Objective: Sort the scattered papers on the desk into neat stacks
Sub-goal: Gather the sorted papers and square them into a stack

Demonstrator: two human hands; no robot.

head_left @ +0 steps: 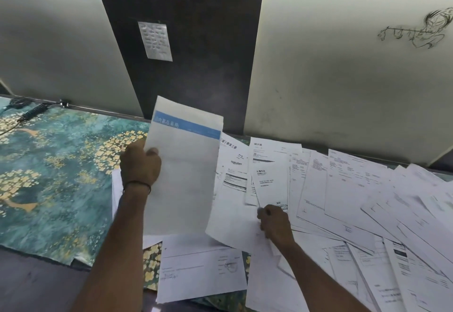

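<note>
L grip: L hand (141,164) closed round the left edge of the blue-banded sheet (183,169), thumb on the face, fingers behind. Sheet is raised off the worktop, near upright.
R grip: R hand (275,223) pinches the near end of a small printed sheet (270,189) w/ thumb + fingertips. Rest of that sheet lies on the spread.
Task papers: loose papers (367,201) fan across the right half of the worktop, overlapping and skewed. No squared stack in view yet.
Front edge: stamped sheet (203,272) lies flat just below the raised one.
Worktop: teal floral cover (56,164) shows bare on the left, prob. the best spot to start stacks.
Step in hand (est.): lifting the small sheet out to sort it against the one in the L hand.
Do it well: draw the small sheet toward the body and low, so its neighbours don't drag along. Check only one sheet is in the pinch; can't tell from here. Compare headers before deciding same pile or a new one. Lay sheets w/ corners matched, then tap the edges square.
Risk: thin paper creases at the pinch, and overlapped sheets may slide off the front.
Progress (est.): early, most papers unsorted.
Behind: taped note (155,41) on the dark panel, pen sketch (416,29) on the right panel.
</note>
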